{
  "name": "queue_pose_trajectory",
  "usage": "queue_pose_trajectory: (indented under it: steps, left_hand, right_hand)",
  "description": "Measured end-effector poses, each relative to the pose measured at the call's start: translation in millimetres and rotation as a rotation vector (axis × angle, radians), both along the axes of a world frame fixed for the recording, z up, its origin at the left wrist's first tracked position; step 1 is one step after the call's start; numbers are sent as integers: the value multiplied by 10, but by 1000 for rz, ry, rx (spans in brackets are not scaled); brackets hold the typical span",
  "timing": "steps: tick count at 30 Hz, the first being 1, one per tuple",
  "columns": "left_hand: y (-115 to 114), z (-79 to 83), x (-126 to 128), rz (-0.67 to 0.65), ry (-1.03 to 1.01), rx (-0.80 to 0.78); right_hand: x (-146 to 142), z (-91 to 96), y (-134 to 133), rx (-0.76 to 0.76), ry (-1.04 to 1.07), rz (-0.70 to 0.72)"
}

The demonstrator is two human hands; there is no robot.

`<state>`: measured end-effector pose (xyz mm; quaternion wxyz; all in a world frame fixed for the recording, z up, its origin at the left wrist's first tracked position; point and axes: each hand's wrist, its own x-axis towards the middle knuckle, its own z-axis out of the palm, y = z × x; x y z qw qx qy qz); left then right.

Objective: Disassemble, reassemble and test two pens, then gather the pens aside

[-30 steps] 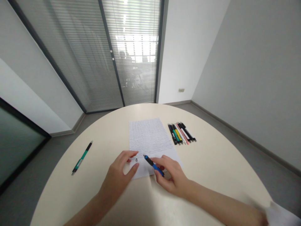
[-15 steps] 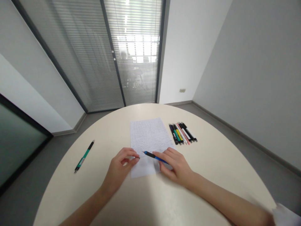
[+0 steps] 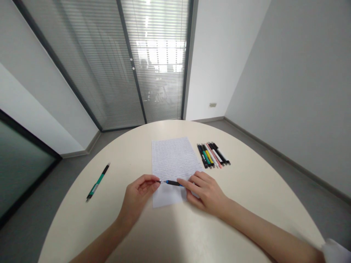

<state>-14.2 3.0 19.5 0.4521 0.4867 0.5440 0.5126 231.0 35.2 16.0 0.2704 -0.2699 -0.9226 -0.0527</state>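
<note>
Left hand (image 3: 138,193) is loosely curled, fingertips right at the tip of a black-and-blue pen (image 3: 172,183), though I can't tell if it's actually gripping it. Right hand (image 3: 205,191) is partly open, with its fingers (image 3: 189,179) on the pen's blue end, seemingly pinching it. The pen runs sideways between the hands, over the lower half of a handwritten sheet of paper (image 3: 172,160) near the middle of the round bench (image 3: 123,160). Just right of the sheet, toward the far edge, there's a tight row of colored pens (image 3: 212,155). Off to the left, well apart, sits a green-and-black pen (image 3: 98,182) at an angle. Behind the bench is a glass door with blinds (image 3: 159,73), and a white sleeve (image 3: 336,250) shows at the bottom right corner.
</note>
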Motion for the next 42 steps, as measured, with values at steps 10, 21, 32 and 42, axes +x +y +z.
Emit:
queue_pose_trajectory:
  steps: [10, 21, 32, 42]
  left_hand:
    - [-8, -87, 34, -36, 71, 24]
    - [-41, -93, 8, -70, 236, 90]
    - [-46, -116, 8, -83, 257, 121]
    - [11, -162, -5, -57, 132, -10]
  right_hand:
    - [0, -26, 0, 1, -23, 16]
    - [-4, 14, -4, -7, -14, 43]
    - [28, -1, 33, -189, 109, 50]
    - [37, -23, 36, -426, 233, 113]
